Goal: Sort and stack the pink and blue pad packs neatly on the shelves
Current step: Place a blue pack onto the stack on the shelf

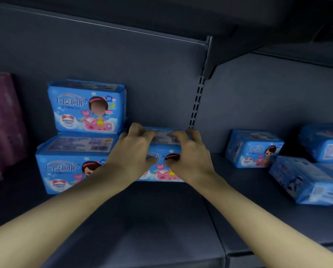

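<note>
Stack of two blue pad packs [80,140] sits just left of my left hand [131,151]; the blue pack [161,167] I clamp between left and right hand [190,155] runs lengthwise left to right, loose packs [252,147] lying further right.

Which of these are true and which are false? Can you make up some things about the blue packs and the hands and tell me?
1. Both hands hold the same blue pack. True: the left hand and right hand grip the middle blue pack.
2. The held pack is lifted high above the shelf. False: it sits low on the shelf.
3. One blue pack stands on top of another at the left. True: the top pack rests on the bottom pack.
4. The packs at the right are stacked neatly. False: the loose packs lie tilted and jumbled.
</note>
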Demonstrator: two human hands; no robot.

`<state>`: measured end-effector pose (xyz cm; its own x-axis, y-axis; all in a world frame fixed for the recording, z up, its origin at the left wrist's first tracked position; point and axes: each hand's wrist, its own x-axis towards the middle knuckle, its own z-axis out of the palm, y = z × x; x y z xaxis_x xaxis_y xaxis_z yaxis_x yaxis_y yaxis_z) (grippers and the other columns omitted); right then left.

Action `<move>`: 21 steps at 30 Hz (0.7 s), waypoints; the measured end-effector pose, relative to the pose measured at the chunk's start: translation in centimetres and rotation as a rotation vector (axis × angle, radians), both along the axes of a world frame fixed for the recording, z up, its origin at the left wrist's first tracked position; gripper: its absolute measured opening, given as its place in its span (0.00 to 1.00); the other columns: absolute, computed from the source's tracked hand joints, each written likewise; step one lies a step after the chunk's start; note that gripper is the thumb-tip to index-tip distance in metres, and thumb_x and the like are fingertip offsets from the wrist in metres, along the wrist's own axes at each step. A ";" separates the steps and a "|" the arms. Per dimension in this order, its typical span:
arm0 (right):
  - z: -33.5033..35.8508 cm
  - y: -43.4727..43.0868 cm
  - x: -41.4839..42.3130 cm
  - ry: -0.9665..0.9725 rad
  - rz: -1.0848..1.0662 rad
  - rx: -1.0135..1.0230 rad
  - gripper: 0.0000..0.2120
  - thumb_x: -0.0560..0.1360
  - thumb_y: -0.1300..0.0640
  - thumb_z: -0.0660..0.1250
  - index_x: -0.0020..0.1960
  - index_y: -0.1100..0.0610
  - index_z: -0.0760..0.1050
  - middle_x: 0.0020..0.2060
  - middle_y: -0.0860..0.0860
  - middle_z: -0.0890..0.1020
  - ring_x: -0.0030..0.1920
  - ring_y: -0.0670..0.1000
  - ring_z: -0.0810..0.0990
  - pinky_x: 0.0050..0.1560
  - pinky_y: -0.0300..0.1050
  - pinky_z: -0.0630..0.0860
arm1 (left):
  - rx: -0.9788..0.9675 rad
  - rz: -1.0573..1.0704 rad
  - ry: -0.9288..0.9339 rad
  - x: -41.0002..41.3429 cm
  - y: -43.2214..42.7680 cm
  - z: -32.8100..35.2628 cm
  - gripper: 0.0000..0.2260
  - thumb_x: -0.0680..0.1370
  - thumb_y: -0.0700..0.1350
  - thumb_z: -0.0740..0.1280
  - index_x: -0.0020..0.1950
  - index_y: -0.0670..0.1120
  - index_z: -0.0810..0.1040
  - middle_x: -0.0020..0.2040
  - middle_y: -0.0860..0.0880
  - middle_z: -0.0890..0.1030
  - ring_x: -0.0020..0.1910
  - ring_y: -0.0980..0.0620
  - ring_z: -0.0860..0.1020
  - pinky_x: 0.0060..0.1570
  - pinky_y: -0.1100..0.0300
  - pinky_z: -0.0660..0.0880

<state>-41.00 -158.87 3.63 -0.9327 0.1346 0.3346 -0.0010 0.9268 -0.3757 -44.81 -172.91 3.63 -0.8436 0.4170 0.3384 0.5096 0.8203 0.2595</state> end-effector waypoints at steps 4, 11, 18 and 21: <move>-0.2 0.4 -1.5 0.014 0.007 -0.028 0.30 0.71 0.57 0.70 0.70 0.50 0.64 0.66 0.52 0.63 0.61 0.57 0.73 0.59 0.47 0.73 | -0.035 0.019 -0.011 -1.1 0.4 0.2 0.28 0.74 0.50 0.69 0.71 0.48 0.62 0.66 0.46 0.60 0.63 0.44 0.69 0.61 0.55 0.69; -0.7 0.4 -3.5 0.005 0.025 -0.062 0.30 0.70 0.57 0.71 0.70 0.52 0.65 0.63 0.53 0.65 0.59 0.56 0.74 0.59 0.47 0.73 | -0.114 0.056 -0.045 -2.6 0.8 0.1 0.26 0.76 0.49 0.67 0.71 0.48 0.61 0.65 0.45 0.59 0.61 0.42 0.69 0.62 0.54 0.69; -1.2 0.4 -4.5 0.003 0.035 -0.074 0.28 0.70 0.57 0.70 0.69 0.53 0.67 0.64 0.54 0.65 0.59 0.58 0.74 0.58 0.48 0.74 | -0.213 0.090 -0.097 -4.0 1.5 -0.3 0.31 0.73 0.47 0.70 0.72 0.49 0.59 0.65 0.44 0.58 0.60 0.41 0.67 0.62 0.52 0.70; -1.6 0.7 -4.8 -0.013 0.035 -0.077 0.27 0.71 0.57 0.70 0.68 0.54 0.67 0.65 0.54 0.64 0.60 0.57 0.74 0.58 0.48 0.74 | -0.212 0.099 -0.118 -4.3 1.9 -0.8 0.31 0.74 0.45 0.70 0.73 0.49 0.58 0.66 0.44 0.57 0.61 0.41 0.66 0.61 0.51 0.71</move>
<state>-45.79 -158.18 2.07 -0.9416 0.1262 0.3123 -0.0280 0.8946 -0.4459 -49.12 -171.04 2.83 -0.9124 0.3814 0.1488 0.4003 0.9072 0.1292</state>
